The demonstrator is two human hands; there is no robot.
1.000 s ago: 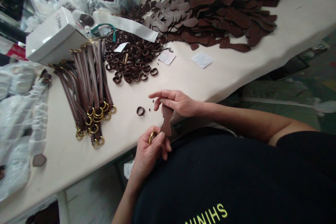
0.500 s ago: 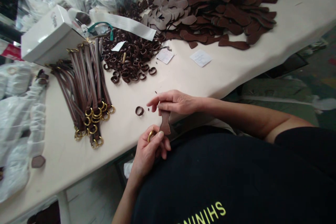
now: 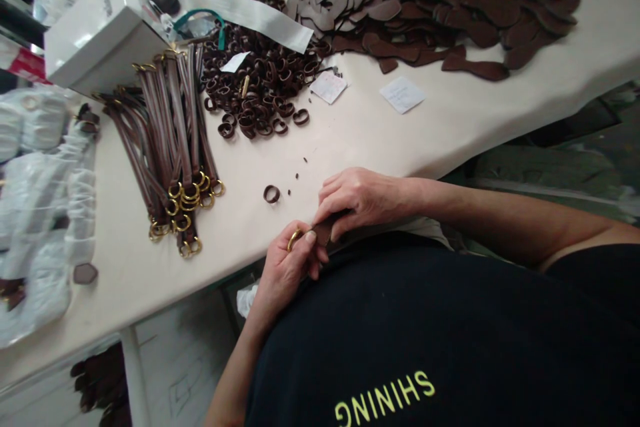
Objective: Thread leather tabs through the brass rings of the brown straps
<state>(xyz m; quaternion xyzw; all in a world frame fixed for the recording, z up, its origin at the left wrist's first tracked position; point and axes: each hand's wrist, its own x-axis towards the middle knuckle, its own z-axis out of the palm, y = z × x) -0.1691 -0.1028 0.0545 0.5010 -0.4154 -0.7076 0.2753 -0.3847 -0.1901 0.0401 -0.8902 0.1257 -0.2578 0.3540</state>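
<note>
Close to my body, just past the table edge, both hands meet at a brown leather tab (image 3: 324, 232). My left hand (image 3: 293, 255) pinches its near end between thumb and fingers, and a gold ring (image 3: 294, 239) shows at those fingers. My right hand (image 3: 357, 203) is closed over the other end, thumb below and fingers on top, hiding much of the leather. On the table beyond my left hand lies a single brown leather loop (image 3: 271, 194), with a few small dark bits near it.
Brown straps with gold rings (image 3: 170, 147) lie left, before a white box (image 3: 107, 33). Many leather loops (image 3: 265, 90) are heaped behind, with flat leather pieces (image 3: 450, 10) farther right. Paper slips (image 3: 402, 95) lie on the table (image 3: 360, 137). Plastic-wrapped goods (image 3: 43, 213) are far left.
My right hand has moved down and slightly right along the leather tab, closing over it, so less leather shows. My left hand keeps its pinch. The camera view has shifted a little.
</note>
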